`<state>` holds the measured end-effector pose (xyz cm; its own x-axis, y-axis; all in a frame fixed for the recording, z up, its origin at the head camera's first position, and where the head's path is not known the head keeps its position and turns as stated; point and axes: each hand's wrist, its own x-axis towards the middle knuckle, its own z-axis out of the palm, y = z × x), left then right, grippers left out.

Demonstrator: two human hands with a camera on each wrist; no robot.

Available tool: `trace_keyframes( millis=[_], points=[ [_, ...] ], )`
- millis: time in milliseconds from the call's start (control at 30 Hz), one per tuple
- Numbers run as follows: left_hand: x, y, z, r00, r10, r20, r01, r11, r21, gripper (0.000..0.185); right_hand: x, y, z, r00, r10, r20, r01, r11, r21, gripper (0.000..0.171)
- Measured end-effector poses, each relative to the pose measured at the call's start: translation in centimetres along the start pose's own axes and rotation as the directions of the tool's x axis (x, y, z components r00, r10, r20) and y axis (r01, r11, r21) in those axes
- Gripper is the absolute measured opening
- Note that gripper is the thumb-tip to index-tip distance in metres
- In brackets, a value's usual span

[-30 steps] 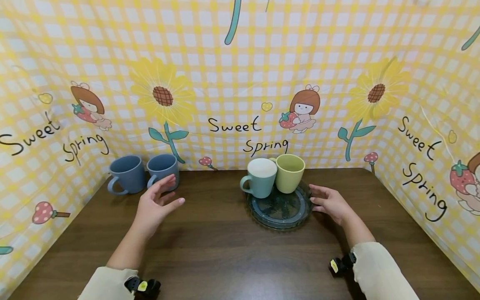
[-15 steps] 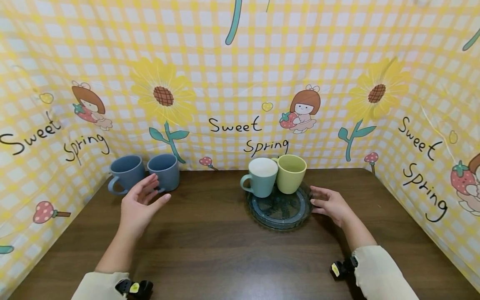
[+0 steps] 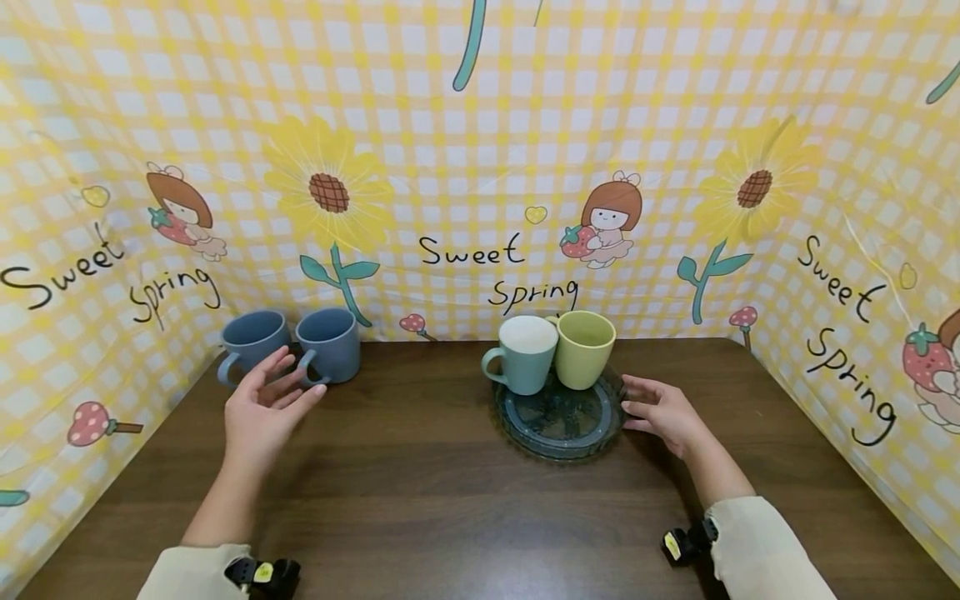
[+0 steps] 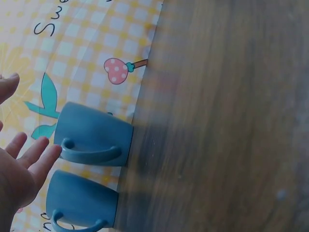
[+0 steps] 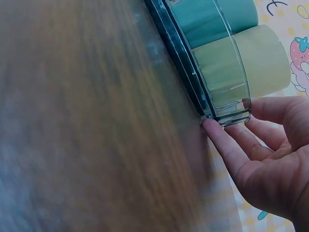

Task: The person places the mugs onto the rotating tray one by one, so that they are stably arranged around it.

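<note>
Two blue mugs (image 3: 253,340) (image 3: 331,341) stand side by side at the back left of the brown table, handles toward me. My left hand (image 3: 288,382) hovers open just in front of them with spread fingers; in the left wrist view its fingertips (image 4: 46,155) are close to the handle of the nearer blue mug (image 4: 94,137), not gripping it. A teal mug (image 3: 525,356) and a green mug (image 3: 584,347) stand on a dark glass plate (image 3: 562,442). My right hand (image 3: 636,405) rests straight fingers (image 5: 219,140) against the plate's right rim (image 5: 193,84).
A yellow checked cloth with sunflowers and "Sweet Spring" lettering walls in the table at the back and both sides (image 3: 465,167). Bare wooden table (image 3: 420,500) lies between the mugs and the plate and in front of them.
My left hand has drifted left, from in front of the right blue mug to between the two mugs. The right hand has stayed at the plate's rim.
</note>
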<state>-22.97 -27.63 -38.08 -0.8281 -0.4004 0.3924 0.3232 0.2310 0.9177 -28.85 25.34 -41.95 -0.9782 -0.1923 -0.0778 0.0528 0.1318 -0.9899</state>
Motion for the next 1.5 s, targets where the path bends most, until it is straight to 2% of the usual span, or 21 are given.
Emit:
trace_keyframes(
  millis=[167, 400, 500, 700, 833, 1133, 1300, 1500],
  points=[
    [0.3, -0.2, -0.4, 1.000, -0.014, -0.025, 0.014, 1.000, 0.007, 0.068, -0.1, 0.0, 0.1, 1.000, 0.001, -0.008, -0.001, 1.000, -0.003, 0.058],
    [0.6, -0.7, -0.8, 0.986, -0.154, -0.059, 0.153, 0.988, -0.028, 0.064, -0.2, -0.1, 0.1, 1.000, 0.004, -0.003, -0.004, 1.000, 0.008, 0.058],
    [0.8, -1.0, -0.9, 0.979, -0.192, -0.063, 0.190, 0.981, -0.041, 0.067, -0.2, -0.1, 0.1, 1.000, 0.002, -0.002, -0.002, 1.000, 0.011, 0.058],
    [1.4, -1.8, -1.3, 0.950, -0.308, -0.059, 0.303, 0.950, -0.078, 0.073, -0.3, 0.0, 0.2, 1.000, 0.005, -0.007, -0.005, 1.000, 0.022, 0.058],
    [1.9, -2.4, -1.5, 0.928, -0.370, -0.044, 0.368, 0.929, -0.048, 0.078, -0.3, 0.1, 0.3, 1.000, 0.011, -0.014, -0.011, 1.000, 0.027, 0.058],
    [2.8, -3.8, -1.6, 0.911, -0.411, -0.017, 0.411, 0.912, 0.008, 0.079, -0.2, 0.1, 0.2, 1.000, 0.015, -0.017, -0.014, 0.999, 0.029, 0.059],
    [3.3, -4.5, -1.3, 0.905, -0.425, -0.015, 0.425, 0.905, -0.024, 0.081, -0.3, 0.1, 0.2, 1.000, 0.019, -0.014, -0.018, 1.000, 0.025, 0.059],
    [3.8, -5.2, -0.7, 0.887, -0.462, 0.009, 0.461, 0.882, -0.099, 0.085, -0.3, 0.1, 0.3, 1.000, 0.015, -0.016, -0.015, 0.999, 0.030, 0.059]
  ],
)
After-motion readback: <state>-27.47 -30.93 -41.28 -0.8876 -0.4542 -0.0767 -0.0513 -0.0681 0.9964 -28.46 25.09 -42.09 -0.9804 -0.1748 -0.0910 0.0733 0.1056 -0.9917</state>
